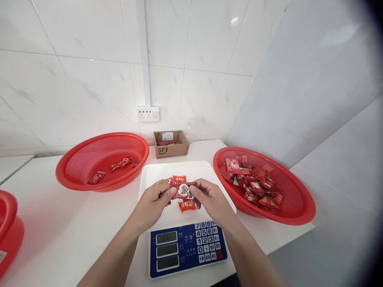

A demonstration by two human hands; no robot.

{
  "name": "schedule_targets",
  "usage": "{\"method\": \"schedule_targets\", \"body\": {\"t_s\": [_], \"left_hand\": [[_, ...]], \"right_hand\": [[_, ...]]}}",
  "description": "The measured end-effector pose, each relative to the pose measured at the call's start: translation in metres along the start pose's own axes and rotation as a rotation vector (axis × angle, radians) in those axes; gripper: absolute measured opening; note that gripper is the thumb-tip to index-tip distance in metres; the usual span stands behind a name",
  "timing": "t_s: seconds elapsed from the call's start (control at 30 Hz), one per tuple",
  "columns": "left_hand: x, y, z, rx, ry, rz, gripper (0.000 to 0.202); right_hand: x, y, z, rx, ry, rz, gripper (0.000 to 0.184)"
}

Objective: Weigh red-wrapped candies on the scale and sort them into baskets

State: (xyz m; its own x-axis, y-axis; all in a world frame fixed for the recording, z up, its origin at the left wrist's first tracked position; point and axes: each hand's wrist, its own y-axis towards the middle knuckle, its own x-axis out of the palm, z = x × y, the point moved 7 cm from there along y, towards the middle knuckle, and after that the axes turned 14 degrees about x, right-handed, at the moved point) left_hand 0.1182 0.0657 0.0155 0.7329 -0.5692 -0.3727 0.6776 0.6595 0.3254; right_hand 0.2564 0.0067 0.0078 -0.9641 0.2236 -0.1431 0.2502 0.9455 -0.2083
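Note:
Between both hands I hold a dark red candy packet [183,190] flat, its white circle and black characters facing me. My left hand [158,198] pinches its left end with thumb and fingers. At the other end, my right hand [208,198] grips it the same way. Beneath is the white pan [152,171] of a scale, where an orange-red packet [187,206] and another packet [179,179] lie, partly covered by the hands. The scale's blue keypad panel [188,251] faces me, with displays too dim to read.
A red basket [103,139] with several packets stands left, and a fuller red basket [299,203] stands right. Behind the scale sits a cardboard box [172,151] holding red packets. Part of another red basket [13,227] shows at the left edge. The tiled wall carries a socket [148,114].

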Motion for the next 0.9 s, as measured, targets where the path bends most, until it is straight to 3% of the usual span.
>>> {"method": "schedule_targets", "body": {"t_s": [0.33,0.53,0.63,0.73,0.9], "left_hand": [[-0.004,-0.001,-0.001,0.019,-0.069,0.067,0.026],[-0.009,-0.003,0.006,0.079,-0.001,0.174,0.026],[-0.008,-0.003,0.007,0.081,0.009,0.173,0.026],[-0.015,-0.002,0.003,0.045,0.029,0.206,0.027],[-0.041,-0.006,-0.008,0.000,-0.036,0.395,0.025]], "right_hand": [[0.005,-0.003,0.002,0.000,-0.058,-0.041,0.027],[0.008,-0.005,-0.001,-0.062,-0.111,0.001,0.024],[0.005,-0.006,-0.005,-0.091,-0.133,0.033,0.023],[-0.006,-0.004,-0.007,-0.090,-0.147,0.107,0.024],[-0.042,-0.002,-0.007,-0.148,-0.268,0.381,0.024]]}}
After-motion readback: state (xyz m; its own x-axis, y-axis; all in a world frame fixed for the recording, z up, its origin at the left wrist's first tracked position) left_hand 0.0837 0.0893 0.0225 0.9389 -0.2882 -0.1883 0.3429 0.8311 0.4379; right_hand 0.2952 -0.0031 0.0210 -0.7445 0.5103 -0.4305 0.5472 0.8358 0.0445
